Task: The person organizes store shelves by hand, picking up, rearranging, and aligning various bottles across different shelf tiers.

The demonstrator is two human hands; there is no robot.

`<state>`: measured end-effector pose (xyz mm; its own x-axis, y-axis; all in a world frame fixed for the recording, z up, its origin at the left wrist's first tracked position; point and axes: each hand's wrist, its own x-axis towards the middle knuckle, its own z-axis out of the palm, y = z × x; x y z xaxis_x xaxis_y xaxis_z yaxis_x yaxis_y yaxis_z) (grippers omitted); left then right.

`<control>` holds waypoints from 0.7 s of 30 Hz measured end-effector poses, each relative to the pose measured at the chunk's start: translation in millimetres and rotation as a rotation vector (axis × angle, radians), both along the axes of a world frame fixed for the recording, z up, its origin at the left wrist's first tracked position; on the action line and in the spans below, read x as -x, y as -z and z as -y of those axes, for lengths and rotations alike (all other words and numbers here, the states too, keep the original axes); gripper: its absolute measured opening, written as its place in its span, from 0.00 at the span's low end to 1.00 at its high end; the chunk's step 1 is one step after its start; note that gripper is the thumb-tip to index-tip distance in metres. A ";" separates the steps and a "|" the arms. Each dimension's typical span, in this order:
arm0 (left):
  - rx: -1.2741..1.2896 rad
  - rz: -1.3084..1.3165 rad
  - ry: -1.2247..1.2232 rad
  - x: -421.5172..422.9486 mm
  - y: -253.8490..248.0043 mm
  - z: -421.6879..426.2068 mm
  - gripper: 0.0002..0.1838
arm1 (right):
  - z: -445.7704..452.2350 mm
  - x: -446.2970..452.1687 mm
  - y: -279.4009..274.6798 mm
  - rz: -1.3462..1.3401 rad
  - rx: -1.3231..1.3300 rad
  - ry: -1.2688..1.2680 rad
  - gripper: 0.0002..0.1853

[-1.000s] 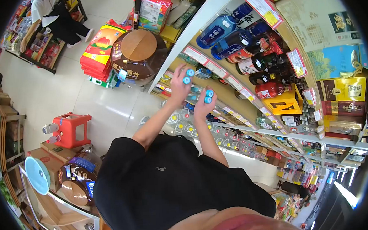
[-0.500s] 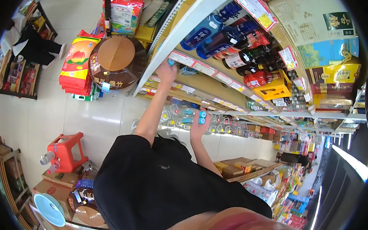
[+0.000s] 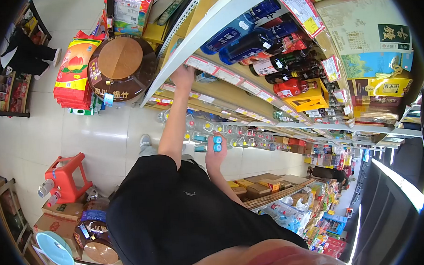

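My left hand [image 3: 183,76] reaches in past the front edge of a shelf [image 3: 228,76]. Its fingers are hidden behind the price-label strip, so what it grips does not show. A small blue box [image 3: 205,77] sits on that shelf just to the right of it. Lower down, my right hand [image 3: 218,154] is closed around two small bottles [image 3: 217,143] with light blue caps, held side by side. Behind it, large clear jugs [image 3: 208,126] with yellow and red caps stand in rows on the floor.
Blue and dark glass bottles [image 3: 235,35] fill the upper shelf, with a yellow carton [image 3: 306,98] beside them. A large brown jar [image 3: 120,65] and red rice bags [image 3: 76,67] stand left. A red stool [image 3: 69,176] is on the floor. Another person's legs [image 3: 26,58] show far left.
My left hand has gone deeper behind the shelf edge, and the blue cap seen in it before is hidden. My right hand has shifted slightly left and down in view, still with the bottles.
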<state>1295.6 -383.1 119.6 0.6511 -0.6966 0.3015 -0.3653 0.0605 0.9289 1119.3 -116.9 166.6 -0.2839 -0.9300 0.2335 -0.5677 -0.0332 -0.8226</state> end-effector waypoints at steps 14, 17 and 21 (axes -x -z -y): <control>0.024 0.036 0.173 -16.2 58.3 25.2 0.41 | -17.6 -6.1 10.1 0.027 -0.034 -0.017 0.12; 0.072 0.024 0.171 -15.9 52.4 22.9 0.42 | -16.1 -8.5 9.7 0.052 -0.025 -0.015 0.12; 0.056 -0.008 0.126 -7.8 61.7 26.9 0.42 | 9.0 -12.7 -4.2 -0.010 -0.055 0.009 0.14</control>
